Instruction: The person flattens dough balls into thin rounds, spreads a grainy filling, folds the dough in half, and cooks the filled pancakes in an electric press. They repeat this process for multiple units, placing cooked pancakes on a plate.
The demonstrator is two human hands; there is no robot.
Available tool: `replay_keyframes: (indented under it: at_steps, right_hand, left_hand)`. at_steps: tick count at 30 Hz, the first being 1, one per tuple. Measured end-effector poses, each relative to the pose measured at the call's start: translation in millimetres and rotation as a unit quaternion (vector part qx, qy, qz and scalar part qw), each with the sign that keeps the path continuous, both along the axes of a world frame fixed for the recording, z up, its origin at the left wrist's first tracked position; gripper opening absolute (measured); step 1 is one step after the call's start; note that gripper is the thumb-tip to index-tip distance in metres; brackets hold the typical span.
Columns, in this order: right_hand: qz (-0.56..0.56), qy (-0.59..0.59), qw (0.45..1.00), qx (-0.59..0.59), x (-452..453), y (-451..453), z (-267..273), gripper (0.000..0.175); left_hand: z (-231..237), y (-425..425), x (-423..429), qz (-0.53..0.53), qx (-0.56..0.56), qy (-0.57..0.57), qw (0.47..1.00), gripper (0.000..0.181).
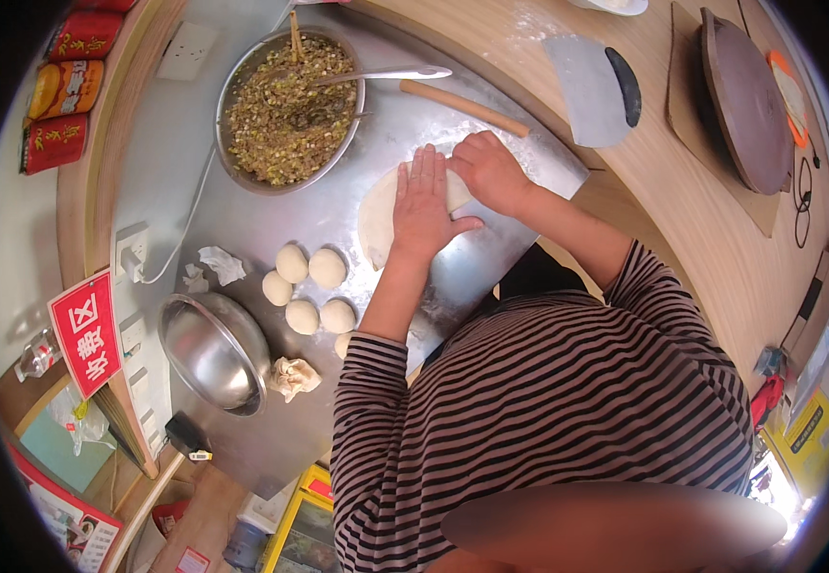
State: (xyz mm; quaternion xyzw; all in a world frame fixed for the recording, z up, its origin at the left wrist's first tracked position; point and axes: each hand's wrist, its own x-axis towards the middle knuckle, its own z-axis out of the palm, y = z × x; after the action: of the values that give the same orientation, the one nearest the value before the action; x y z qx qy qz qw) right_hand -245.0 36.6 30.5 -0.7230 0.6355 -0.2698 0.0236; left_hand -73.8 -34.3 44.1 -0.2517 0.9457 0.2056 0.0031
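Note:
A flattened sheet of dough [377, 215] lies on the floured metal worktop [414, 315]. My left hand [423, 208] rests palm down on it, fingers extended and thumb out to the side. Curled at the dough's upper right edge is my right hand [490, 172], its fingertips gripping that edge. Above the hands lies a wooden rolling pin [464, 107]. To the upper left, a metal bowl [220, 118] holds chopped filling [293, 122] with a spoon [393, 73] and chopsticks [295, 36] in it. Several dough balls [327, 268] sit left of my left forearm.
An empty steel bowl [214, 354] tilts at lower left beside a crumpled cloth or paper [294, 378]. Torn white scraps [221, 265] and a white cable [196, 208] are near the wall. On the wooden counter at right are a dough scraper [586, 89] and a round brown griddle or lid [747, 107].

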Motion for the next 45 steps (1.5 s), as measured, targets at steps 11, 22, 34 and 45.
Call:
replay_keyframes:
  at_steps: [11, 22, 34, 45]
  right_hand:
    - [-0.155, -0.174, 0.968, 0.089, -6, 8, -7, 0.014]
    - [-0.125, -0.08, 0.982, 0.115, 4, 8, 2, 0.014]
    - [-0.085, -0.089, 0.992, 0.023, 21, 45, 18, 0.043]
    - [-0.319, -0.204, 0.901, 0.212, 30, 51, 24, 0.019]
  left_hand:
    - [-1, -1, 6, -0.034, -0.028, 0.002, 0.999, 0.131]
    - [0, 4, -8, -0.043, -0.006, -0.02, 0.999, 0.127]
    - [0, 3, -8, -0.078, -0.031, -0.029, 0.996, 0.126]
    - [-6, 3, -1, -0.103, -0.022, 0.016, 0.994, 0.128]
